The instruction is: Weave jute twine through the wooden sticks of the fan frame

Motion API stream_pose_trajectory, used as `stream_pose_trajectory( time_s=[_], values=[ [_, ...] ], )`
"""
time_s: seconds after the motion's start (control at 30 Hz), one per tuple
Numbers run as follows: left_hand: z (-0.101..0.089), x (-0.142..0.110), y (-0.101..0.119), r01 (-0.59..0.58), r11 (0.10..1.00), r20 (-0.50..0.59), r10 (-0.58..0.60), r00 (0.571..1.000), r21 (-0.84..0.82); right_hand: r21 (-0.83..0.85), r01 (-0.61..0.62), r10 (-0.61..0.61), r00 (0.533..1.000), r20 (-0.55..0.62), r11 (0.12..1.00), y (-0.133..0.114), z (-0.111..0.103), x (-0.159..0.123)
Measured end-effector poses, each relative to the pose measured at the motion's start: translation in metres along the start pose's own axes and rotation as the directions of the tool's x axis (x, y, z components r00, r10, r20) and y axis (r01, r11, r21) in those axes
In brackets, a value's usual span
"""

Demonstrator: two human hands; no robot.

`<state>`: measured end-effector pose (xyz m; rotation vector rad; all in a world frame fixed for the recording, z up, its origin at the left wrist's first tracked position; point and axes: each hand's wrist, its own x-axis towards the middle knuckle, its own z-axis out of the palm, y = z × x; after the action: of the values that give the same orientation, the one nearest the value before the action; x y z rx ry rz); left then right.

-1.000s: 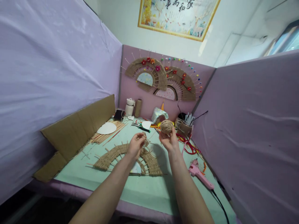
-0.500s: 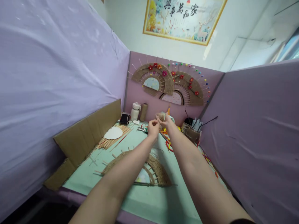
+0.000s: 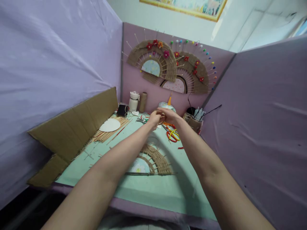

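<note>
Both my hands meet above the middle of the table. My left hand [image 3: 154,119] is closed, its fingers pinched against a small brown bundle of twine [image 3: 162,122]. My right hand [image 3: 169,115] curls over the same bundle from the right, so most of it is hidden. Below my forearms lies a half-round woven twine fan [image 3: 158,159] with thin sticks and a pale patterned centre. My left forearm covers its left part.
Scissors [image 3: 173,135] lie right of my hands, and pliers [image 3: 141,120] lie left. A white oval card [image 3: 109,125] rests on thin sticks. Behind stand a white bottle [image 3: 133,101] and a twine spool [image 3: 143,102]. Cardboard [image 3: 79,127] borders the left; decorated fans [image 3: 151,59] hang behind.
The view has tilted down. My right hand has turned over and closed around the twine bundle, which showed more clearly before. My hands are now closer together.
</note>
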<state>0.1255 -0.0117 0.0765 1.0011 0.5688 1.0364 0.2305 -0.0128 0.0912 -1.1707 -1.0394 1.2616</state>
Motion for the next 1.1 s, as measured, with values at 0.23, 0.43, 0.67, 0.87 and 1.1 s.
stream_pose_trajectory(
  time_s=[0.23,0.43,0.67,0.87,1.1],
  values=[
    [-0.031,-0.029,0.051,0.201,0.965,0.111,-0.221,0.969,0.168,-0.502,0.065,-0.193,0.959,-0.208,0.862,0.011,-0.040,-0.011],
    [-0.092,-0.126,0.069,0.030,0.966,0.088,-0.055,0.995,0.256,-0.838,-0.490,-0.286,0.789,-0.544,0.242,0.025,-0.061,-0.044],
    [-0.104,-0.257,0.000,0.287,0.957,-0.071,-0.284,0.956,0.035,-0.951,0.243,-0.212,0.956,0.202,0.191,0.067,0.029,-0.102],
    [-0.094,-0.301,-0.019,0.364,0.868,-0.224,-0.450,0.865,-0.337,-0.910,0.251,-0.207,0.960,0.190,0.329,0.103,0.068,-0.081],
    [-0.107,-0.300,-0.026,0.200,0.855,-0.321,-0.383,0.866,-0.478,-0.885,0.149,-0.118,0.987,0.108,0.441,0.113,0.072,-0.054]
  ],
)
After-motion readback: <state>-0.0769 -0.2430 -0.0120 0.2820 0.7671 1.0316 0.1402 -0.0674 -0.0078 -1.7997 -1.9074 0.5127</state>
